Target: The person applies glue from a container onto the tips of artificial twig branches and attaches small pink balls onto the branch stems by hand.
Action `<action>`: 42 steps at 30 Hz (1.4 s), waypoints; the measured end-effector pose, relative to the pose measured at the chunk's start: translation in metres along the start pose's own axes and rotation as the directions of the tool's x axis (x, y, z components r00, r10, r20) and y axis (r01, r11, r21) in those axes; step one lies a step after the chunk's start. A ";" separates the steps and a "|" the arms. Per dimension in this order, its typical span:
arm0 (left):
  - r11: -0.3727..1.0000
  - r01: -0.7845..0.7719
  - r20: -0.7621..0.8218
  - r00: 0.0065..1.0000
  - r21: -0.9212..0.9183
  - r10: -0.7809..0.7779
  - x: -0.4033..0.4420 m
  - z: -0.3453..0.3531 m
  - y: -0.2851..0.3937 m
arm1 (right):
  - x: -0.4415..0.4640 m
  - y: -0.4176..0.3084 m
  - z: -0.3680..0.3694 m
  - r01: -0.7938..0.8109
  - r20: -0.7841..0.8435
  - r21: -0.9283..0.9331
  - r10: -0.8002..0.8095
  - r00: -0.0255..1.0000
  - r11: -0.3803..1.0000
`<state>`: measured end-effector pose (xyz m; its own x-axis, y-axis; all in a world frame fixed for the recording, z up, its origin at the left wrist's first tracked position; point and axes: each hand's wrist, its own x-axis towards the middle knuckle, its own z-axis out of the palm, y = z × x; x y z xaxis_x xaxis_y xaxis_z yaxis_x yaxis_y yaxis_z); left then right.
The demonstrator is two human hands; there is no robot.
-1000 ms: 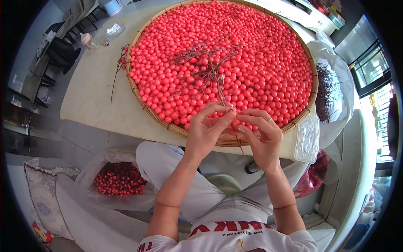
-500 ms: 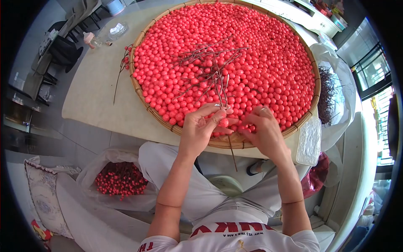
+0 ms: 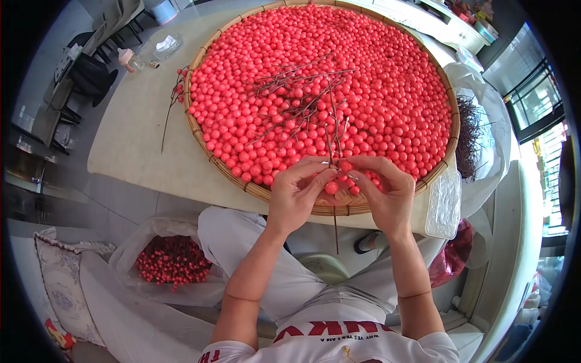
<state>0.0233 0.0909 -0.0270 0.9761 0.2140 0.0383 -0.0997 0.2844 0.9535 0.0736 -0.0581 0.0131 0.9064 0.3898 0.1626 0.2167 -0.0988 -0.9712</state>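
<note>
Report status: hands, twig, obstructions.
Left hand pinching dark twig. Right hand at red beads beside it. Twig upright over tray's near rim. Loose twigs lie beyond, possibly a snag.

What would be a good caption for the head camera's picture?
Two bare hands, left and right, hold a thin twig with red berries above the rim of a round tray.

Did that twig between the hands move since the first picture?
Yes. The twig has shifted left in the picture: it crosses the tray's near rim further left, and its lower end hangs straighter down.
</note>
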 end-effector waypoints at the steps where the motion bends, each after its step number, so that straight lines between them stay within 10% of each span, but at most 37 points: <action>1: 1.000 0.001 -0.002 1.000 -0.002 -0.001 0.000 0.000 -0.001 | -0.001 0.000 0.000 -0.001 0.002 -0.001 0.001 1.000 1.000; 11: 0.997 -0.012 -0.008 1.000 -0.072 0.011 -0.001 0.005 0.001 | -0.003 0.007 0.006 0.175 -0.025 -0.153 -0.181 0.983 0.973; 21: 0.947 -0.241 -0.103 0.958 0.214 0.267 0.004 0.000 -0.004 | -0.002 0.014 0.006 -0.043 -0.062 0.064 0.047 0.997 0.997; 30: 0.995 -0.101 -0.221 0.970 0.000 0.099 0.002 -0.004 0.012 | 0.006 0.027 -0.006 0.202 0.148 -0.611 -0.140 0.979 0.766; 36: 0.968 -0.226 -0.205 0.948 0.106 0.244 0.005 -0.003 0.007 | 0.016 0.038 -0.001 0.330 0.231 -0.716 -0.238 0.943 0.615; 39: 0.951 -0.252 -0.210 0.935 0.179 0.287 0.007 -0.002 0.002 | 0.007 0.017 -0.001 0.038 0.071 -0.238 -0.022 0.997 0.970; 42: 0.905 -0.299 -0.194 0.911 0.302 0.365 0.005 -0.002 -0.002 | 0.003 0.013 -0.001 -0.084 0.064 0.069 0.079 0.995 0.994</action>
<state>0.0282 0.0936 -0.0297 0.8150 0.4796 0.3252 -0.3235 -0.0890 0.9420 0.0791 -0.0594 0.0012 0.8956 0.4388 0.0734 0.1144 -0.0678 -0.9911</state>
